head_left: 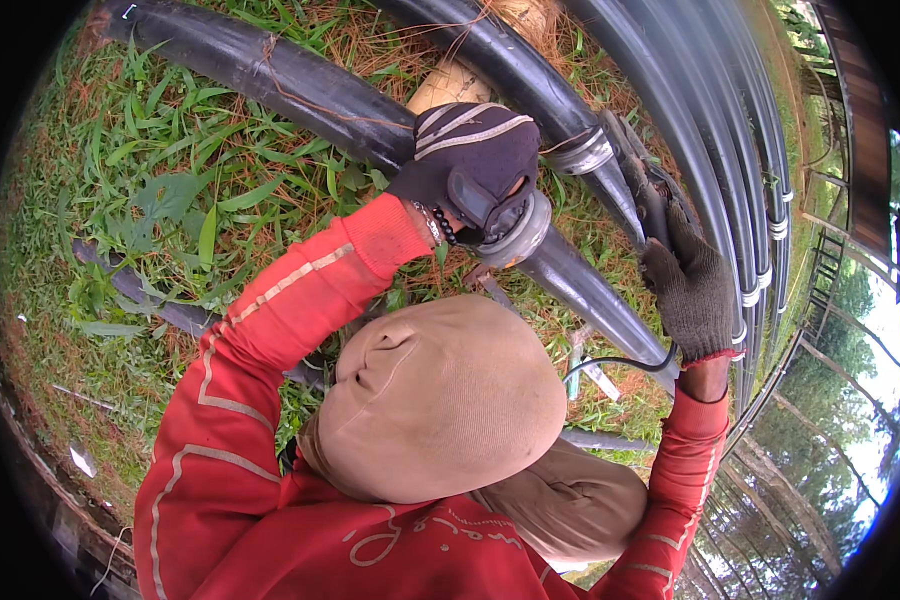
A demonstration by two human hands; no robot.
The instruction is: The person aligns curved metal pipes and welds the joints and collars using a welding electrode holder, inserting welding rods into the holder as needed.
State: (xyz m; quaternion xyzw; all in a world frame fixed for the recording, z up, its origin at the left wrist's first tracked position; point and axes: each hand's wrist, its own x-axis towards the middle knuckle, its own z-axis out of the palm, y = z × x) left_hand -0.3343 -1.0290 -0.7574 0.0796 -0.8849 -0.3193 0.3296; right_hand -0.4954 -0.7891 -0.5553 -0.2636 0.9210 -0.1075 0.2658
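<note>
The left hand [475,165], in a dark striped glove, has its fingers closed around the grey metal coupling [518,235] on the thick black plastic pipe [300,80] above the grass [150,200]. The right hand [692,290], in a brown knitted glove, grips a dark tool [642,190] just beside the pipe.

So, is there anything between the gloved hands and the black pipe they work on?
Nothing visible. The left hand already grips the metal coupling on the black pipe, and the right hand rests against the same pipe lower down, holding a dark tool.
</note>
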